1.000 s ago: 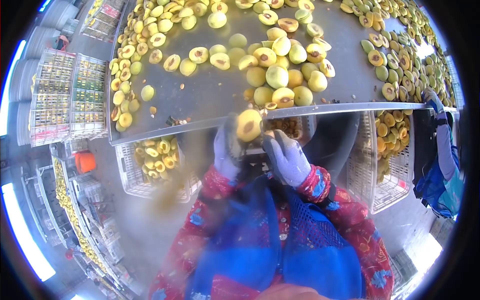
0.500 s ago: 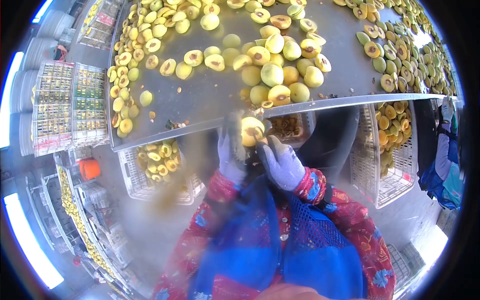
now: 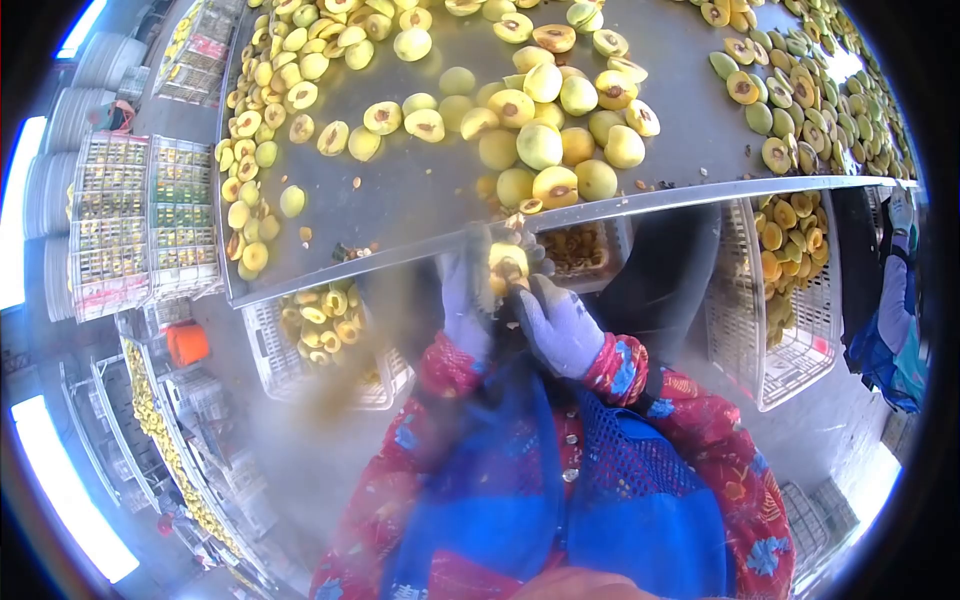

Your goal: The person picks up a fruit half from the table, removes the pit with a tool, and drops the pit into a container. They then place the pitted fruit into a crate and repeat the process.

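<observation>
Busy workroom on the head cam, with a big grey metal tabletop (image 3: 690, 110) covered in yellow-green fruit halves (image 3: 333, 48) and a bunch of whole-looking ones near the front edge. White crates (image 3: 735, 335) sit under that edge on both sides, there's an orange bucket (image 3: 186, 343) off to the left, and a co-worker's sleeve (image 3: 893, 290) pokes in at far right.

Both forearms angle up and inward from the body, wrists close together. The left hand (image 3: 462, 305), gloved and pretty hazy, is upright with its grip closed around a yellow fruit (image 3: 508, 262), just below the tabletop's edge. The right hand (image 3: 562, 328), also gloved, leans in from the other side, fingers bent and tips right up at the fruit. Can't tell if that grip is pinching anything, too blurry there.
</observation>
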Demonstrator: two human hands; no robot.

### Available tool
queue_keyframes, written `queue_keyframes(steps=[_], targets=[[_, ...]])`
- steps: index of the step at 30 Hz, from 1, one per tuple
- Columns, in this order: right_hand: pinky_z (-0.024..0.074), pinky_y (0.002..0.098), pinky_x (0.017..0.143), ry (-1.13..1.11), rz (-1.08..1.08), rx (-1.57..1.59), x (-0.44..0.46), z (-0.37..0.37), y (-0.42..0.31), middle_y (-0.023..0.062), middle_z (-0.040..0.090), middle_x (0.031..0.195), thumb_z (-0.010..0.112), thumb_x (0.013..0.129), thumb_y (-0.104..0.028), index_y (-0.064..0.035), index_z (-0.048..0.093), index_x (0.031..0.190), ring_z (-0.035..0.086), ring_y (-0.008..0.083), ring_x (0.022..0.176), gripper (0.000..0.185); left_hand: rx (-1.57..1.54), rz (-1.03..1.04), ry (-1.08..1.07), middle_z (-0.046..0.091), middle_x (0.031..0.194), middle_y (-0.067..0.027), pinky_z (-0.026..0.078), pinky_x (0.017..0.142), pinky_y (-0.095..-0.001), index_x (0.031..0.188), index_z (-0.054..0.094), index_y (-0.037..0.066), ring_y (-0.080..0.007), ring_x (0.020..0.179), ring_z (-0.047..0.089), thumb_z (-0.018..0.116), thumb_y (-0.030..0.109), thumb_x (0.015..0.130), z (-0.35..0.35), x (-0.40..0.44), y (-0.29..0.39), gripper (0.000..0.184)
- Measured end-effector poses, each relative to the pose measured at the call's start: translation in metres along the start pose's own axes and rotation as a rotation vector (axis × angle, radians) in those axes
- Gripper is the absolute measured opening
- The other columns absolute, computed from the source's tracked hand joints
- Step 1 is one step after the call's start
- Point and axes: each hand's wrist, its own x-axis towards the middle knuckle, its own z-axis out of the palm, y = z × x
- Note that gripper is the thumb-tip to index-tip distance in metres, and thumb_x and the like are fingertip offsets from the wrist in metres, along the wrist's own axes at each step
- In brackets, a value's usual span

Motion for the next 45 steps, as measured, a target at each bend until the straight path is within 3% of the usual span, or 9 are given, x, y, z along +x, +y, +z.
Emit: queue_keyframes(steps=[5,10,13,20,26,29,30,33,45], targets=[[0.0483,0.0445,0.061,-0.049,0.002,-0.051,-0.001,-0.006,-0.01,0.023,0.058,0.08,0.047,0.098,-0.018,0.0033,0.053,0.102,0.06,0.0395,0.068,0.022,0.181,0.233,0.036,0.065,0.099,-0.0145,0.055,0.077,-0.034,0.111,0.056,-0.002,-0.0228,0.088,0.065,0.042,0.041,0.101,-0.009,0.003,-0.016,0.047],[0.0461,0.0359,0.052,-0.186,0.617,0.72,0.01,-0.023,-0.031,0.012,0.055,0.067,0.047,0.099,-0.023,0.0015,0.054,0.097,0.057,0.0252,0.056,0.026,0.919,0.87,0.316,0.055,0.102,-0.0124,0.051,0.077,-0.0315,0.106,0.056,-0.001,-0.0214,0.09,0.057,0.046,0.022,0.101,-0.043,0.023,-0.057,0.026],[0.0326,0.0244,0.036,-0.357,0.843,1.259,0.01,-0.028,-0.026,0.0007,0.047,0.058,0.044,0.1,-0.04,-0.0082,0.053,0.096,0.041,0.01,0.038,0.034,0.249,0.338,0.197,0.063,0.108,-0.0131,0.054,0.078,-0.0299,0.118,0.056,-0.003,-0.0202,0.092,0.064,0.047,0.03,0.101,-0.029,0.016,-0.039,0.038],[0.0317,0.0214,0.036,-0.738,0.898,2.321,0.006,-0.031,0.0,-0.0003,0.047,0.054,0.041,0.099,-0.046,-0.0053,0.056,0.094,0.04,0.0085,0.036,0.044,0.907,0.912,0.081,0.06,0.096,-0.0115,0.05,0.07,-0.0281,0.104,0.059,-0.004,-0.0189,0.083,0.06,0.049,0.023,0.099,-0.02,0.016,-0.028,0.029],[0.0346,0.022,0.036,-0.807,0.613,2.243,0.006,-0.031,-0.007,0.0006,0.05,0.053,0.04,0.1,-0.044,-0.0035,0.056,0.103,0.042,0.009,0.035,0.044,0.945,0.847,0.136,0.065,0.097,-0.0147,0.051,0.075,-0.0311,0.115,0.055,-0.004,-0.0242,0.087,0.064,0.056,0.032,0.094,-0.033,0.012,-0.02,0.042],[0.035,0.0224,0.036,-0.18,1.034,1.741,0.015,-0.054,-0.037,0.0012,0.05,0.053,0.041,0.101,-0.041,-0.0035,0.056,0.108,0.044,0.009,0.036,0.041,1.045,0.875,0.289,0.066,0.091,-0.0116,0.051,0.071,-0.0243,0.109,0.057,-0.003,-0.0206,0.08,0.065,0.054,0.026,0.097,-0.058,0.005,-0.011,0.032],[0.0348,0.0219,0.036,-0.467,0.836,2.019,0.003,-0.047,0.003,0.0014,0.052,0.058,0.044,0.1,-0.038,-0.0042,0.055,0.116,0.045,0.0078,0.039,0.039,1.025,0.79,0.389,0.065,0.093,-0.0135,0.051,0.074,-0.0289,0.11,0.057,-0.003,-0.0238,0.082,0.065,0.055,0.026,0.096,-0.086,0.004,0.002,0.033],[0.0343,0.0203,0.039,-0.317,0.866,1.013,0.011,-0.069,-0.001,-0.0004,0.051,0.061,0.049,0.099,-0.038,-0.0045,0.054,0.118,0.045,0.006,0.044,0.038,1.871,0.749,0.845,0.063,0.103,-0.02,0.048,0.085,-0.0432,0.115,0.057,-0.002,-0.0359,0.094,0.061,0.058,0.026,0.093,-0.121,-0.022,0.066,0.036],[0.0356,0.0211,0.045,-0.35,0.863,0.806,0.004,-0.072,0.006,0.0006,0.048,0.058,0.048,0.098,-0.044,0.0,0.058,0.098,0.046,0.0067,0.05,0.045,1.904,0.35,0.606,0.06,0.117,-0.0257,0.042,0.097,-0.0429,0.123,0.051,-0.004,-0.0368,0.113,0.056,0.061,0.045,0.082,-0.107,0.238,0.147,0.065]])
